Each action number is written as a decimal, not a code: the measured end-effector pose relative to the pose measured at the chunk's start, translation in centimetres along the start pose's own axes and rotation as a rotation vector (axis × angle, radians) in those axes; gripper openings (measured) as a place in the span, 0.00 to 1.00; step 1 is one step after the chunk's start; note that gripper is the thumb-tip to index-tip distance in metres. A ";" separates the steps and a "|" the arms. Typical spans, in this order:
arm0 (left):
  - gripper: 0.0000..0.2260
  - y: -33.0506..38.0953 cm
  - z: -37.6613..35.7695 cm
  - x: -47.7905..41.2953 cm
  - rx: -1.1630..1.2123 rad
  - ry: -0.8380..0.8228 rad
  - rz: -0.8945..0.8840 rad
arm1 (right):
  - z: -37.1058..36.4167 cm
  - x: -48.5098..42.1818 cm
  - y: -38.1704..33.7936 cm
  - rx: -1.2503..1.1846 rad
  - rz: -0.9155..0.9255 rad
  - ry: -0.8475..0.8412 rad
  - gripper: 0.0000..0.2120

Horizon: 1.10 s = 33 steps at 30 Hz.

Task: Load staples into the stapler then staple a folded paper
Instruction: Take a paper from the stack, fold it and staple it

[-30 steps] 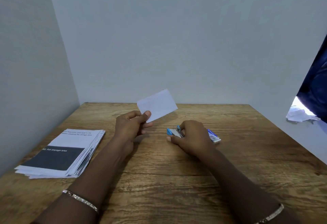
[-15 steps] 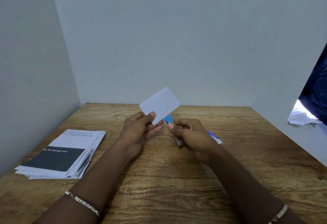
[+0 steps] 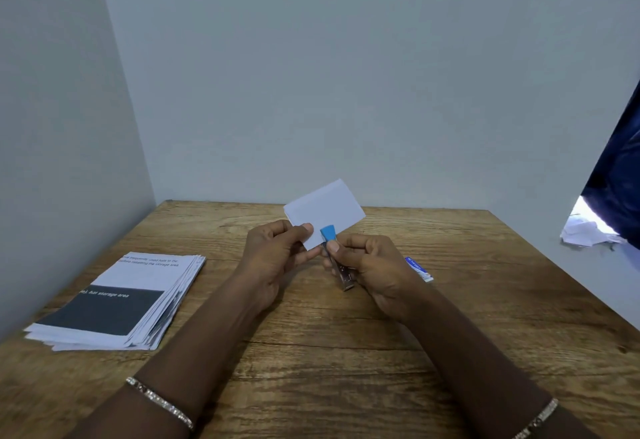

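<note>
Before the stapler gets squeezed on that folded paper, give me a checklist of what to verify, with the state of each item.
1. Folded paper gripped: ok, the left hand pinches its lower left corner, holding it above the table.
2. Stapler in hand: ok, the right hand holds it, thumb near its blue tip.
3. Paper edge between the stapler's jaws: cannot tell; the blue tip overlaps the lower edge.
4. Staples loaded: cannot tell, the magazine is hidden.
5. Left fingers apart from the tip: ok, but close.
6. Staple box within reach: ok, beside the right hand.
</note>
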<state>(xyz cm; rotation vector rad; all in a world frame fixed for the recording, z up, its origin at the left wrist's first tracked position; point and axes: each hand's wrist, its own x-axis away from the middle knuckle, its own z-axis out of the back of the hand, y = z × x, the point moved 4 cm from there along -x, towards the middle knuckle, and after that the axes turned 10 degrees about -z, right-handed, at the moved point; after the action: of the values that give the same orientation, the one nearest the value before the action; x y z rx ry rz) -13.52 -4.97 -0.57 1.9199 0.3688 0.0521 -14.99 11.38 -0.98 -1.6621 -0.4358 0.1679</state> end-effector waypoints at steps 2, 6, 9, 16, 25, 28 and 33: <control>0.07 -0.1 -0.1 0.0 -0.022 -0.003 -0.018 | 0.1 0.0 0.0 -0.001 -0.002 -0.006 0.13; 0.11 -0.1 -0.2 -0.1 -0.046 0.004 -0.044 | 0.2 -0.1 0.0 -0.001 -0.001 -0.006 0.14; 0.11 0.0 -0.2 0.0 -0.055 0.011 -0.063 | 0.3 -0.2 0.1 0.014 -0.006 -0.001 0.14; 0.07 0.1 -0.4 0.3 -0.022 0.016 -0.048 | 0.3 -0.4 0.2 -0.005 -0.013 -0.014 0.14; 0.09 -0.1 -0.2 0.1 -0.014 -0.002 -0.021 | 0.3 -0.5 0.3 -0.020 0.004 -0.013 0.14; 0.10 -0.3 -0.2 0.0 -0.016 0.001 -0.038 | 0.4 -0.5 0.4 -0.001 0.029 -0.006 0.10; 0.14 -0.2 0.0 -0.1 -0.007 0.013 -0.039 | 0.4 -0.6 0.4 0.013 0.028 -0.016 0.11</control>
<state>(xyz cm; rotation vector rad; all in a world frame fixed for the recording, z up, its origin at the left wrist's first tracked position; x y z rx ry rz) -13.64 -4.87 -0.76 1.9055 0.4142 0.0405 -15.59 11.46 -1.53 -1.6559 -0.4233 0.2045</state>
